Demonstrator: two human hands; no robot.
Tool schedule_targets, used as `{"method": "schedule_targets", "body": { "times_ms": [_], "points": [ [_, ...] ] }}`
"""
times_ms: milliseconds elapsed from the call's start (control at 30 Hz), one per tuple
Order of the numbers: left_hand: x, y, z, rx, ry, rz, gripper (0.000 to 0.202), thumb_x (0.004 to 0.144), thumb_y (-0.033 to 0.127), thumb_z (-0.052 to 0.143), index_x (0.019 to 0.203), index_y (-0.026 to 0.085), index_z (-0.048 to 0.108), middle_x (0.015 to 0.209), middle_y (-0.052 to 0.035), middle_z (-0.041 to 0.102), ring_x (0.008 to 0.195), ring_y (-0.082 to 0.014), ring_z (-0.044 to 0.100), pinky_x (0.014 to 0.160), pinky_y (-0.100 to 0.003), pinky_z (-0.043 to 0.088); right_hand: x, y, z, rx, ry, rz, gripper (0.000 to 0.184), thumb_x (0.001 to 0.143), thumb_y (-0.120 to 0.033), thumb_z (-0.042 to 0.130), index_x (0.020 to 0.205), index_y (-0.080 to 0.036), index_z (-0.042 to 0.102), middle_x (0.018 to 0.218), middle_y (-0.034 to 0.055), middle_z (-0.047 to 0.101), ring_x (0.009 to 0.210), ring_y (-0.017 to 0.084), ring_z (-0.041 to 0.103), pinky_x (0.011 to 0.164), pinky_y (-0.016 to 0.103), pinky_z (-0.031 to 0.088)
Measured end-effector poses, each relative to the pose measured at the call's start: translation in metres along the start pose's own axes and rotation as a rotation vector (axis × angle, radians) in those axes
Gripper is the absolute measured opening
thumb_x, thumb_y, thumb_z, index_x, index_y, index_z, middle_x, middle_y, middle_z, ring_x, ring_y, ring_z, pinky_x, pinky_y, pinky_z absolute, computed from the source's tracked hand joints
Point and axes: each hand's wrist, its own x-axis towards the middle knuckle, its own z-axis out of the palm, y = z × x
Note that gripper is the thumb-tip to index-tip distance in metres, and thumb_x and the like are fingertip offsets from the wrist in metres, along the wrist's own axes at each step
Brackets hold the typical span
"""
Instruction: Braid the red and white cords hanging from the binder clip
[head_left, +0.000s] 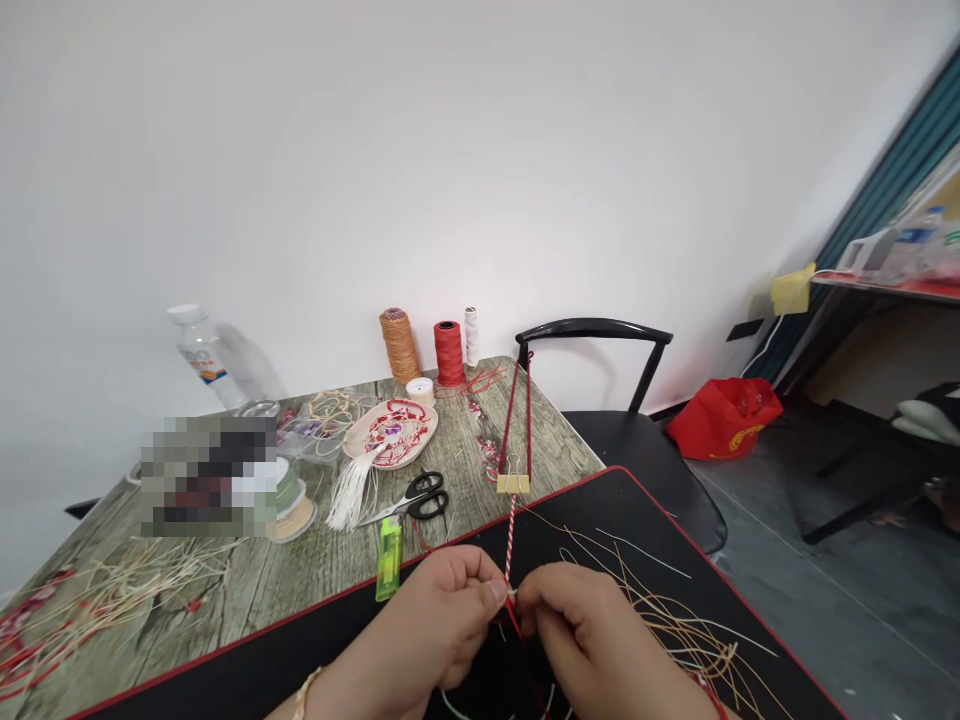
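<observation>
A braided red-and-white cord (511,535) runs down from a gold binder clip (513,485), which is tied by a dark red cord (508,420) to the table's far corner. At the cord's lower end my left hand (457,615) pinches it between thumb and forefinger. My right hand (581,615) is closed beside it, fingers curled at the strands just right of the cord. Red and white strands come out between the two hands, partly hidden by the fingers. Both hands are over a black mat (337,640) with a red edge.
Left of the mat lie black-handled scissors (420,497), a green lighter (388,558) and a plate (420,440) with red cords and a white tassel (356,490). Thread spools (450,355) stand at the back. Loose cords (690,635) lie at right. A black chair (600,430) stands beyond.
</observation>
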Motion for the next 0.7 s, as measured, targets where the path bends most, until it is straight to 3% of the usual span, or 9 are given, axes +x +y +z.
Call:
{"method": "schedule_targets", "body": {
  "times_ms": [133,267,367,500,633,700],
  "points": [
    [-0.002,-0.001,-0.001,-0.036,-0.036,-0.009,0.023,0.080,0.042,0.055,0.077,0.022,0.043,0.046,0.0149,0.025,0.043,-0.0055,0.009,0.044,-0.027,0.004,0.000,0.001,0.009,-0.022,0.009,0.044,0.015,0.078,-0.013,0.055,0.067,-0.020,0.062,0.067,-0.0001,0.056,0.064,0.014,0.053,0.060,0.025,0.039],
    [-0.002,-0.001,0.002,-0.031,0.002,0.002,0.024,0.080,0.042,0.056,0.076,0.023,0.043,0.045,0.0147,0.026,0.041,-0.0053,0.011,0.043,-0.026,0.004,-0.001,0.004,0.011,0.053,0.057,0.051,0.019,0.083,-0.015,0.054,0.064,-0.019,0.059,0.068,-0.0009,0.051,0.064,0.012,0.051,0.061,0.025,0.039],
    [0.003,-0.003,0.003,0.015,0.090,0.032,0.022,0.079,0.040,0.056,0.075,0.022,0.044,0.044,0.0146,0.028,0.039,-0.0049,0.013,0.043,-0.025,0.006,-0.002,0.002,0.007,0.102,0.099,-0.020,0.016,0.081,-0.011,0.053,0.068,-0.019,0.057,0.081,0.0018,0.050,0.076,0.014,0.053,0.068,0.025,0.043],
    [0.013,-0.011,0.001,0.121,0.125,0.091,0.018,0.078,0.034,0.056,0.071,0.021,0.047,0.042,0.0140,0.032,0.037,-0.0049,0.019,0.043,-0.024,0.009,-0.006,0.002,0.007,-0.056,0.223,-0.176,0.014,0.075,-0.005,0.052,0.071,-0.018,0.057,0.100,0.0069,0.048,0.095,0.021,0.050,0.083,0.036,0.044],
    [0.020,-0.025,-0.002,0.155,0.148,0.186,0.014,0.078,0.029,0.057,0.072,0.018,0.051,0.049,0.0121,0.036,0.044,-0.0058,0.025,0.045,-0.022,0.015,-0.013,0.008,0.026,-0.231,0.352,-0.280,0.012,0.068,-0.008,0.058,0.067,-0.020,0.054,0.099,0.0069,0.051,0.093,0.025,0.050,0.082,0.042,0.041],
    [0.022,-0.029,-0.001,0.121,0.130,0.200,0.012,0.076,0.028,0.056,0.071,0.018,0.050,0.050,0.0111,0.039,0.046,-0.0065,0.029,0.046,-0.022,0.018,-0.018,0.010,0.041,-0.242,0.359,-0.228,0.017,0.065,-0.007,0.062,0.066,-0.022,0.054,0.095,0.0056,0.056,0.091,0.026,0.052,0.081,0.040,0.042]
  ]
}}
